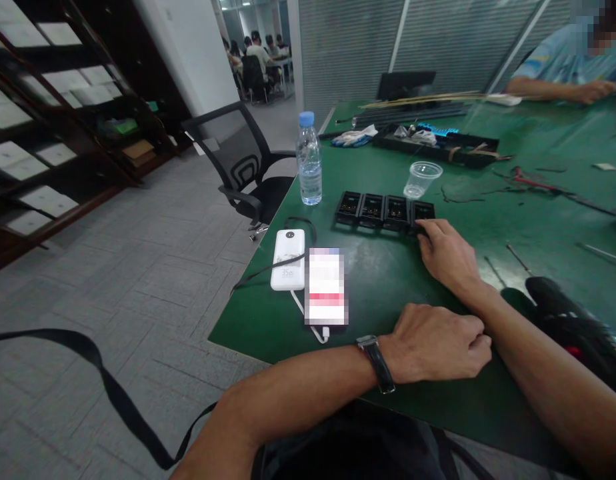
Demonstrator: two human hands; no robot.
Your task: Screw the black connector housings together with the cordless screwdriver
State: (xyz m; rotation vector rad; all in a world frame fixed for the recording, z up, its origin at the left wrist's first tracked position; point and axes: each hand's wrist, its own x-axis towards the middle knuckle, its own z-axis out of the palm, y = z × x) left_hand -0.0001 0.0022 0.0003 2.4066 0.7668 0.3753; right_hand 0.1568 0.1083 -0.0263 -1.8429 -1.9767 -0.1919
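Observation:
My left hand [438, 343] rests on the green table [388, 280] near its front edge, fingers curled into a loose fist with nothing visible in it; a watch is on the wrist. My right hand [445, 253] reaches forward, its fingers lying on the right end of a row of black tray-like parts [381, 210]. Whether it grips the end part or only touches it is not visible. A phone [327, 287] and a white power bank [288, 259], joined by a cable, lie left of my hands.
A water bottle [309, 160] and a clear plastic cup [422, 179] stand behind the black parts. Further back lie a long black tray [438, 143] and gloves [353, 137]. Loose wires [533, 181] lie to the right. An office chair [243, 167] stands at the table's left. Another person [568, 67] sits far right.

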